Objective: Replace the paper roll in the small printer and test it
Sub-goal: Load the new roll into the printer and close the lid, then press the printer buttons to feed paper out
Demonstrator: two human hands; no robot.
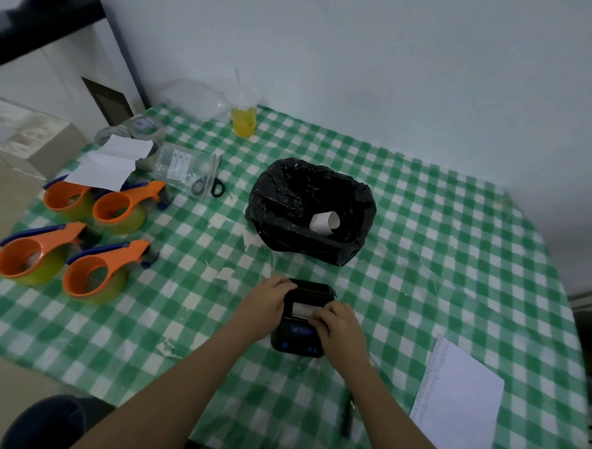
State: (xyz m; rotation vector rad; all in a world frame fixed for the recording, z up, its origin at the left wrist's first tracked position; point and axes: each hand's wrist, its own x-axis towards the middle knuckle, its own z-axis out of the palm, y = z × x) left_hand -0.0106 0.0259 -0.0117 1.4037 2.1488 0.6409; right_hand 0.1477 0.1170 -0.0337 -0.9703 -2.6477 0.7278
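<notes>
Resting near the front middle of the table, the small black printer is flanked by both hands. Its lid is raised and a white paper roll is seen in the bay. The left hand is curled against the printer's left side; the right hand is bent over the bay's right edge, fingertips on the paper. Open checked cloth is left to the right, up to a white sheet at the table's edge. A black bag holding a spent roll is set just behind. Four orange tape dispensers are crowded at the left edge. No writing can be read.
</notes>
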